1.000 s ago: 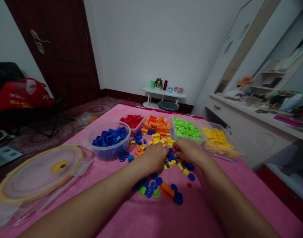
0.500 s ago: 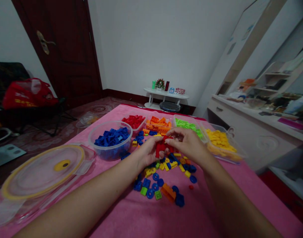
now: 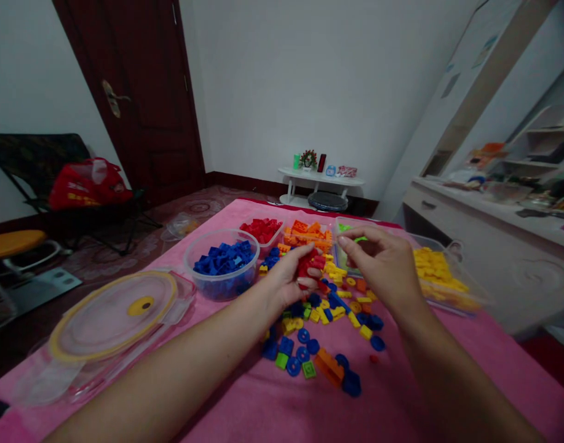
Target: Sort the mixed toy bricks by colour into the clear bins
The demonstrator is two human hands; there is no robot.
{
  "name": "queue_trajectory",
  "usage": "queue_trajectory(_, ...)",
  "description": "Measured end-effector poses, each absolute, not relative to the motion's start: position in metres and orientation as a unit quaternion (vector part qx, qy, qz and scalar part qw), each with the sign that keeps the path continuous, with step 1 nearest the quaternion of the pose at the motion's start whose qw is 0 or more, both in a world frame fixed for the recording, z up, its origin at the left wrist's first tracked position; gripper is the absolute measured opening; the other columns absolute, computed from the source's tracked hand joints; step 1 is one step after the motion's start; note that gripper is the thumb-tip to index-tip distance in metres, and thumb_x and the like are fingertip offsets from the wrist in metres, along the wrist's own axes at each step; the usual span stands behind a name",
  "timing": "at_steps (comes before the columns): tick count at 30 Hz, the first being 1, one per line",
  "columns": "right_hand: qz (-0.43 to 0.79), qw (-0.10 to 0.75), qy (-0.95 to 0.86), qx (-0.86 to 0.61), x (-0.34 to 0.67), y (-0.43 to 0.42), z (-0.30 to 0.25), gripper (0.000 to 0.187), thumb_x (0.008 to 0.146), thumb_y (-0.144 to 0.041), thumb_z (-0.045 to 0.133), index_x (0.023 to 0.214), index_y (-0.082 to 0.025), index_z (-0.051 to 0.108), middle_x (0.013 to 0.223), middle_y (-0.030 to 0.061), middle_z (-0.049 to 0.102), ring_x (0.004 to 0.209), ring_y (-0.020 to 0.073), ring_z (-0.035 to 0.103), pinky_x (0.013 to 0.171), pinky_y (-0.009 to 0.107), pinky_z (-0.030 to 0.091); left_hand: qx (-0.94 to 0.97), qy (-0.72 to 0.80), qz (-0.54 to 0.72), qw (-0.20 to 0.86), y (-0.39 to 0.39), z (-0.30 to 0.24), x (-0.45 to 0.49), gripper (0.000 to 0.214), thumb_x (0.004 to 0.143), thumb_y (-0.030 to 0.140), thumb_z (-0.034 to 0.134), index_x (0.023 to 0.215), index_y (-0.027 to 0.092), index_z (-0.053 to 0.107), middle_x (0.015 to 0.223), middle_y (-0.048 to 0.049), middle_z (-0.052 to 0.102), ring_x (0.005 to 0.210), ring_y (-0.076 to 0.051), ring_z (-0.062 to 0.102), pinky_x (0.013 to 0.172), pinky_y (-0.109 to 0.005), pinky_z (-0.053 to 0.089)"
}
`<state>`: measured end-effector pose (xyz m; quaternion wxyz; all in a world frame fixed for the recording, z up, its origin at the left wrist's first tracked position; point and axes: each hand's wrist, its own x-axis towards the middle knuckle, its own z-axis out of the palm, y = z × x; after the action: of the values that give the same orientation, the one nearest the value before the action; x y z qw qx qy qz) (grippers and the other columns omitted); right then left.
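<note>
My left hand [image 3: 291, 280] is raised over the pile of loose bricks [image 3: 323, 320] and is closed around some red bricks [image 3: 309, 264]. My right hand [image 3: 383, 267] hovers just to the right of it, fingers curled in a pinch; a bit of green shows at its fingertips [image 3: 360, 239], though I cannot tell if it is held. Behind the pile stand a round tub of blue bricks [image 3: 224, 264], and trays of red bricks [image 3: 262, 229], orange bricks [image 3: 307, 234], green bricks [image 3: 344, 229] and yellow bricks [image 3: 436, 271].
A large clear lid with a yellow rim [image 3: 113, 314] lies on the pink cloth [image 3: 263, 406] at the left. A folding chair with a red bag [image 3: 88, 184] stands by the dark door [image 3: 138, 98]. A white desk [image 3: 489, 246] runs along the right.
Both hands rose from the pile, bringing up red bricks. The right hand has since drawn away to the right while the left keeps the red bricks. The view shifted left.
</note>
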<state>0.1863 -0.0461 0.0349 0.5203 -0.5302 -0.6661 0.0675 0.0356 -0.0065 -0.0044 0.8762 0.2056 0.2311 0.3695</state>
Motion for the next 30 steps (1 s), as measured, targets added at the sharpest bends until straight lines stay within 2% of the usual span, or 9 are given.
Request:
queue_trajectory(5,0.058,0.555,-0.652,-0.513,0.192,-0.05,0.044,0.016,0.077,-0.032,0.064,0.075,-0.017,0.068,0.068,0.0022,0.064,0.049,0.0102,0.053,0.046,0.022,0.041,0.338,0.261,0.483,0.765,0.041,0.053,0.01,0.017,0.082,0.026,0.058,0.072,0.014,0.052,0.052,0.0047,0.043,0.035,-0.002,0.033,0.031,-0.01,0.012)
queue_trajectory(8,0.053,0.558,-0.658,-0.503,0.192,-0.052,0.045,0.016,0.077,-0.033,0.063,0.075,-0.017,0.068,0.07,0.0023,0.063,0.051,0.0098,0.053,0.046,0.022,0.041,0.474,0.392,0.526,0.587,0.084,0.071,-0.004,0.023,0.089,0.03,0.047,0.072,0.014,0.051,0.051,0.0048,0.043,0.035,-0.002,0.029,0.034,-0.012,0.013)
queue_trajectory(9,0.051,0.557,-0.66,-0.502,0.191,-0.052,0.045,0.016,0.077,-0.033,0.063,0.075,-0.017,0.068,0.07,0.0025,0.063,0.051,0.0098,0.053,0.046,0.022,0.041,0.53,0.465,0.496,0.507,0.097,0.071,-0.008,0.027,0.092,0.032,0.041,0.073,0.015,0.051,0.051,0.0043,0.044,0.035,-0.002,0.028,0.035,-0.012,0.015)
queue_trajectory(11,0.044,0.551,-0.664,-0.503,0.191,-0.052,0.045,0.017,0.078,-0.033,0.063,0.074,-0.017,0.067,0.069,0.0028,0.063,0.05,0.0096,0.051,0.045,0.022,0.04,0.565,0.528,0.445,0.452,0.119,0.065,-0.016,0.03,0.092,0.033,0.042,0.071,0.014,0.053,0.05,0.0022,0.047,0.037,-0.004,0.032,0.038,-0.014,0.02)
queue_trajectory(14,0.03,0.543,-0.666,-0.51,0.191,-0.052,0.043,0.018,0.078,-0.033,0.062,0.073,-0.017,0.067,0.068,0.0031,0.063,0.05,0.0097,0.049,0.045,0.022,0.038,0.605,0.581,0.347,0.419,0.137,0.049,-0.026,0.028,0.081,0.038,0.061,0.069,0.012,0.057,0.052,-0.0027,0.054,0.047,-0.01,0.048,0.048,-0.019,0.035)
queue_trajectory(17,0.025,0.533,-0.675,-0.509,0.193,-0.05,0.041,0.016,0.078,-0.032,0.061,0.073,-0.017,0.067,0.069,0.0034,0.064,0.054,0.0108,0.05,0.047,0.022,0.038,0.649,0.616,0.251,0.369,0.142,0.041,-0.029,0.032,0.065,0.039,0.077,0.071,0.012,0.062,0.065,-0.0096,0.064,0.074,-0.023,0.062,0.063,-0.029,0.045)
queue_trajectory(22,0.025,0.479,-0.699,-0.531,0.197,-0.04,0.032,0.015,0.079,-0.028,0.059,0.075,-0.018,0.069,0.07,0.0025,0.064,0.058,0.0122,0.054,0.055,0.025,0.041,0.725,0.606,0.186,0.27,0.115,0.051,-0.011,0.028,0.063,0.036,0.077,0.073,0.012,0.068,0.097,-0.0164,0.069,0.111,-0.032,0.054,0.09,-0.033,0.041)
queue_trajectory(26,0.059,0.362,-0.737,-0.568,0.2,-0.026,0.013,0.013,0.077,-0.024,0.058,0.076,-0.018,0.069,0.077,0.0035,0.068,0.067,0.0153,0.059,0.064,0.028,0.044,0.84,0.469,0.223,0.16,0.065,0.036,0.014,0.026,0.078,0.034,0.061,0.097,0.019,0.071,0.107,-0.0104,0.068,0.105,-0.026,0.059,0.093,-0.032,0.04)
queue_trajectory(30,0.084,0.278,-0.762,-0.58,0.202,-0.013,-0.02,0.031,0.074,-0.019,0.059,0.104,-0.015,0.067,0.104,0.0097,0.068,0.093,0.0214,0.063,0.084,0.033,0.046,0.87,0.403,0.235,0.158,0.033,-0.014,0.033,0.035,0.077,0.022,0.059,0.11,0.018,0.067,0.11,-0.0125,0.066,0.104,-0.026,0.059,0.094,-0.033,0.042)
